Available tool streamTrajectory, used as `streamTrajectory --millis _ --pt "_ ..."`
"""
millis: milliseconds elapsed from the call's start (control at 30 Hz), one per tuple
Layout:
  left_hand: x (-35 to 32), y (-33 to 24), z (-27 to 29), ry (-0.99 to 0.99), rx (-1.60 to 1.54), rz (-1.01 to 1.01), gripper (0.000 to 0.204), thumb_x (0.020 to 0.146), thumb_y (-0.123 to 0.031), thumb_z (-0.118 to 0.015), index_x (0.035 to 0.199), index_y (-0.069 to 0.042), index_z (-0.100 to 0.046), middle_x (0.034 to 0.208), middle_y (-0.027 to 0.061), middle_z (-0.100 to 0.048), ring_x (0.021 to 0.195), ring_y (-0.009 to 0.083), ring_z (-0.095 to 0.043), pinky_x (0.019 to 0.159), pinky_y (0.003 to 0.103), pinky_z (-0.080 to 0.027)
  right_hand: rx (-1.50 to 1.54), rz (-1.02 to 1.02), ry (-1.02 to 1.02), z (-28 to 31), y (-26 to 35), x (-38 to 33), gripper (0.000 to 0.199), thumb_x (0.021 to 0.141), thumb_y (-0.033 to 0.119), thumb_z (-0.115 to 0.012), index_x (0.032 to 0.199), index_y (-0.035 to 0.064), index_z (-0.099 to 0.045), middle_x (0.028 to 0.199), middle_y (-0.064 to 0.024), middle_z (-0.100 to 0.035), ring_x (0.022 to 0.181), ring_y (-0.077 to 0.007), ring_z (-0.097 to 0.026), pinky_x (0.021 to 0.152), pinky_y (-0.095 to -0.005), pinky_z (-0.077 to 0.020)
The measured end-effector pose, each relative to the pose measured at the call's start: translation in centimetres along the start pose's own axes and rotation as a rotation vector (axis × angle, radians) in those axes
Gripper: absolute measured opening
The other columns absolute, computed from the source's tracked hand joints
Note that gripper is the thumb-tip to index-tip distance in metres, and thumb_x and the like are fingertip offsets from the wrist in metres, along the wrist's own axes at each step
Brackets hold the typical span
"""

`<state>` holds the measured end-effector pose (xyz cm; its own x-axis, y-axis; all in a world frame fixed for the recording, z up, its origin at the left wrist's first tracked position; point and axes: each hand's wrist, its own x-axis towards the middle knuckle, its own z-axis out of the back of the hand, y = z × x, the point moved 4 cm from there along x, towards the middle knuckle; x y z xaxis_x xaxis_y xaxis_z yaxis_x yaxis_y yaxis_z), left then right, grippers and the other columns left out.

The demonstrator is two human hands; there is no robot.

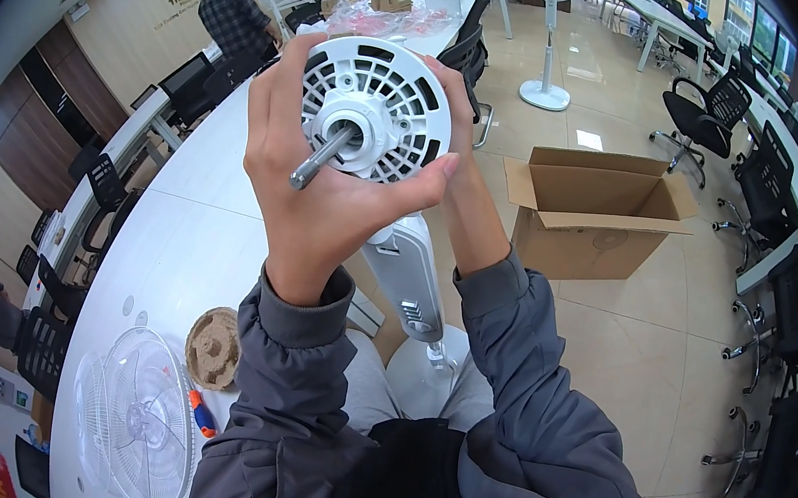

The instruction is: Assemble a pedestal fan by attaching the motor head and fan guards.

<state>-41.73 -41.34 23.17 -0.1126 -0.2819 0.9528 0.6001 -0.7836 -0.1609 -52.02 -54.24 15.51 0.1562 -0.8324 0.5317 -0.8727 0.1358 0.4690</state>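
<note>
A white, round fan motor housing (425,104) with a slotted front faces me. A bare metal shaft (331,151) sticks out of its centre. My left hand (309,219) is wrapped round the housing's left and lower rim, with the thumb along the bottom right. My right hand (459,118) grips the right side, and most of its fingers are hidden behind the housing. Below the hands is the fan's white upright body (406,274) with a button panel. Between my legs is its round white base (420,386), partly covered by the body.
On the white table (198,197) to my left lie fan guards (142,426), a round pulp packing piece (212,348) and an orange and blue tool (201,413). An open cardboard box (596,247) stands right. Beyond are a pedestal fan (548,45), office chairs (704,117) and a person (234,14).
</note>
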Motion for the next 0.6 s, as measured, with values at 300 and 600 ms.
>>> streamTrajectory --millis 300,600 --pt "0.3 0.3 0.0 -0.014 0.031 -0.027 0.101 0.051 -0.031 -0.097 0.133 0.004 -0.052 0.112 0.0133 -0.063 0.103 0.0247 -0.062 0.093 0.037 -0.050 -0.132 0.040 -0.233 -0.1 1.1 -0.4 0.047 0.099 0.035 -0.050 0.128 0.0002 -0.061 0.116 -0.0116 -0.068 0.101 -0.0186 -0.067 0.095 -0.0315 -0.0501" --pt "-0.3 1.9 0.2 0.032 -0.260 -0.003 0.121 0.054 -0.029 -0.096 0.152 0.000 -0.032 0.137 0.0198 -0.047 0.121 0.0317 -0.053 0.103 0.042 -0.046 -1.464 0.998 0.133 -9.2 9.9 -9.1 0.047 0.074 0.009 -0.068 0.120 0.0013 -0.067 0.116 -0.0167 -0.063 0.104 -0.0304 -0.059 0.092 -0.0385 -0.0475"
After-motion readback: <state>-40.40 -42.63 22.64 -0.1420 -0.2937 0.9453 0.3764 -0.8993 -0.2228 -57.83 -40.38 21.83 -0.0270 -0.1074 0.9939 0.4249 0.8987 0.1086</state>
